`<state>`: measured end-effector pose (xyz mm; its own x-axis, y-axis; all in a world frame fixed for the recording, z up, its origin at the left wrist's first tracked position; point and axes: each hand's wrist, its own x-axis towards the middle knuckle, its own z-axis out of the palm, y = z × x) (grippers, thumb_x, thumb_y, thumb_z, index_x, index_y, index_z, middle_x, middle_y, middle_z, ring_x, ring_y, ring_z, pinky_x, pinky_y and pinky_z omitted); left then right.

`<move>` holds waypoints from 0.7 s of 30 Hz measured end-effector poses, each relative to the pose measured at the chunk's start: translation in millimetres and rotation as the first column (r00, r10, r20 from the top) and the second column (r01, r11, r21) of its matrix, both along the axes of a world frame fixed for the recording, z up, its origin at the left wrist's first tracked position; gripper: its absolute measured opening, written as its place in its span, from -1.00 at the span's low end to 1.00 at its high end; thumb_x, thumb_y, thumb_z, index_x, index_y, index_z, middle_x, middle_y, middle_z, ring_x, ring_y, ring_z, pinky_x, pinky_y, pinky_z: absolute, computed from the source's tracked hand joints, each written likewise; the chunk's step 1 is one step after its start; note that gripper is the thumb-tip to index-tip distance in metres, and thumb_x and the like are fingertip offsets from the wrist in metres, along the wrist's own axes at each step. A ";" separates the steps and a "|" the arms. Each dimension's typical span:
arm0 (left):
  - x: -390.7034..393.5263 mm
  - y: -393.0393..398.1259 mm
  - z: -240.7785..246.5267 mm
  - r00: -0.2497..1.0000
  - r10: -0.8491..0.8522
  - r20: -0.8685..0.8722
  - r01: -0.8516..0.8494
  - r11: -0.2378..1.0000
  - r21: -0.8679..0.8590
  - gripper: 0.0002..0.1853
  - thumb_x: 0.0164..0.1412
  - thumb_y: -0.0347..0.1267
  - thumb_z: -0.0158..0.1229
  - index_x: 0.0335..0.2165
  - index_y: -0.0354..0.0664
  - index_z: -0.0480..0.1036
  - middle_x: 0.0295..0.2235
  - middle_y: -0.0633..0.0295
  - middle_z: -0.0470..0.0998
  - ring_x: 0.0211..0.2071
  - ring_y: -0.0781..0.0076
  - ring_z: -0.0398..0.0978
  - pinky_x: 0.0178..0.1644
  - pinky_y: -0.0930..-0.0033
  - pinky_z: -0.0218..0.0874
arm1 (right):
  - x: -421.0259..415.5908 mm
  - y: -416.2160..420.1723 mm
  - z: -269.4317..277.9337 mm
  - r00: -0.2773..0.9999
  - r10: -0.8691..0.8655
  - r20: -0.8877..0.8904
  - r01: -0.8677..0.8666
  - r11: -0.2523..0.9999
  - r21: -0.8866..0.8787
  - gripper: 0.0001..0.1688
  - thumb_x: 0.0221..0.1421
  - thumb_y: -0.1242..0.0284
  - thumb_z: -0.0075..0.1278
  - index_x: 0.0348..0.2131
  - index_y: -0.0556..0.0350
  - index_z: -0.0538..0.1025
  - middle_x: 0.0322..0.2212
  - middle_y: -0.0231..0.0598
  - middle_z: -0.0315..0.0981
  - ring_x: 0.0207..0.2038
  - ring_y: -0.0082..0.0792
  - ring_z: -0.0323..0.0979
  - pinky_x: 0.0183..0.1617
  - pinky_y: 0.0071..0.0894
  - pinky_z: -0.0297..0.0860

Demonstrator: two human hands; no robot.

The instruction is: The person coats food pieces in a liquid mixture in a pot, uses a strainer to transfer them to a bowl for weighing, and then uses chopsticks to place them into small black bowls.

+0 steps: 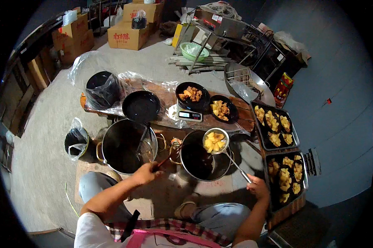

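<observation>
My right hand (258, 186) grips the handle of a metal strainer ladle (243, 174) full of yellow potato pieces (214, 142), held over the right steel pot (186, 166). In my left hand (146, 173) are dark reddish utensils, probably tongs or chopsticks, slanting towards that pot's left rim. The left steel pot (104, 155) stands beyond my left forearm, with a long-handled utensil inside. On a digital scale (190, 115) sits a black bowl with browned meat chunks (190, 94). To its right, another black bowl holds potatoes and meat (220, 109).
A low wooden bench (161, 88) carries an empty black bowl (141, 106) and stacked black bowls (102, 90) under plastic. Two trays of filled bowls (295, 139) stand at right. A lined bucket (77, 144) is at left; cardboard boxes (129, 35) and a wide metal pan (267, 96) lie beyond.
</observation>
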<state>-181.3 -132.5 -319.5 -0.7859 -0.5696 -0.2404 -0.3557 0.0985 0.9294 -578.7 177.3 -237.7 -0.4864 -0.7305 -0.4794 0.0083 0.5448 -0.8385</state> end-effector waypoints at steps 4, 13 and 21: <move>10.7 -29.6 38.5 0.995 0.081 -0.052 -0.077 0.994 0.075 -0.75 0.09 -0.33 0.11 -0.30 -0.29 0.39 -0.47 0.20 0.46 -0.41 0.50 0.36 -0.28 0.41 0.22 | 7.9 -31.9 6.7 0.993 -0.113 0.038 0.118 0.981 -0.151 -0.36 -0.05 0.53 -0.01 0.08 0.13 0.27 -0.62 -0.44 0.32 -0.69 -0.70 0.12 -0.64 -0.70 0.05; -1.1 -21.0 44.5 0.977 0.136 -0.161 -0.124 0.989 0.082 -0.75 0.12 -0.28 0.07 -0.34 -0.27 0.38 -0.59 0.31 0.34 -0.51 0.59 0.24 -0.42 0.46 0.15 | 43.1 -197.8 -41.6 0.965 -0.263 0.006 0.239 0.865 -0.442 -0.38 -0.02 0.65 -0.01 0.08 0.09 0.27 -0.60 -0.42 0.34 -0.72 -0.74 0.10 -0.69 -0.75 -0.02; 10.1 -25.6 42.8 0.988 0.124 -0.088 -0.119 0.991 0.056 -0.76 0.10 -0.28 0.07 -0.34 -0.25 0.37 -0.64 0.14 0.33 -0.58 0.44 0.23 -0.45 0.35 0.14 | 55.0 -242.7 -63.5 0.783 -0.334 -0.525 0.087 0.894 -0.440 -0.42 0.01 0.64 -0.03 0.07 0.18 0.27 -0.21 -0.38 0.40 -0.33 -0.63 0.30 -0.26 -0.68 0.24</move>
